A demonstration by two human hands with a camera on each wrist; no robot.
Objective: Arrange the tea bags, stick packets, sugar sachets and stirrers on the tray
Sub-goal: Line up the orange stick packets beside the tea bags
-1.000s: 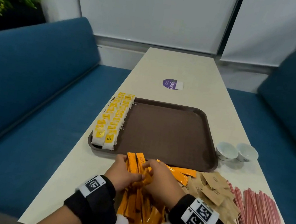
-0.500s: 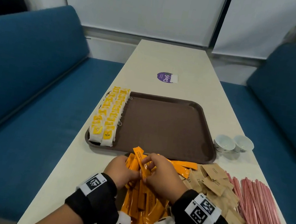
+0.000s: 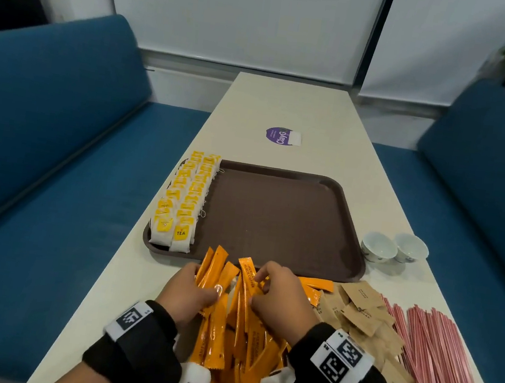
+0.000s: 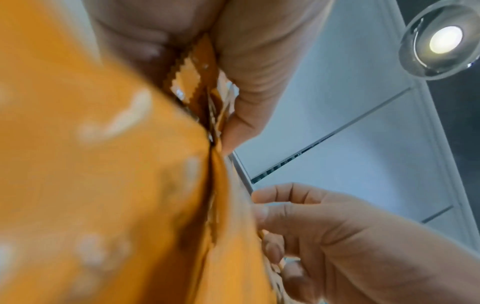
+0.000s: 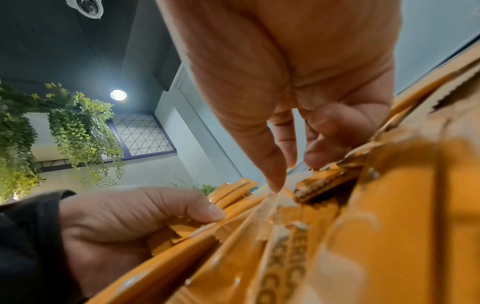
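Booth w/ blue upholstered benches (image 3: 44,131) either side of a long cream table (image 3: 288,106); brown rectangular plastic tray (image 3: 282,224) sits mid-table. Two rows of white tea bags w/ yellow tags (image 3: 184,201) already fill the tray's left edge; rest of tray bare. Loose heap of orange foil stick packets (image 3: 235,333) lies on the table just in front of the tray, w/ brown paper sugar sachets (image 3: 360,311) and pink plastic stirrers (image 3: 434,360) to its right, all off-tray. Change vs. 1 s ago: the packets in the left hand (image 3: 189,295) now stand fanned clear of the heap, ends aimed at the tray rim, and the right hand (image 3: 279,294) has shifted to pinch one packet by its printed end, so a bundle is prob. being squared up for placing; stick-packet step begun, nothing laid down yet. Head view gives layout only. Left-wrist view shows serrated packet ends clamped betw. thumb and palm of left hand (image 4: 249,61). Right-wrist view shows right fingertips (image 5: 324,148) closing on a packet edge, left thumb (image 5: 205,209) pressing the bundle.
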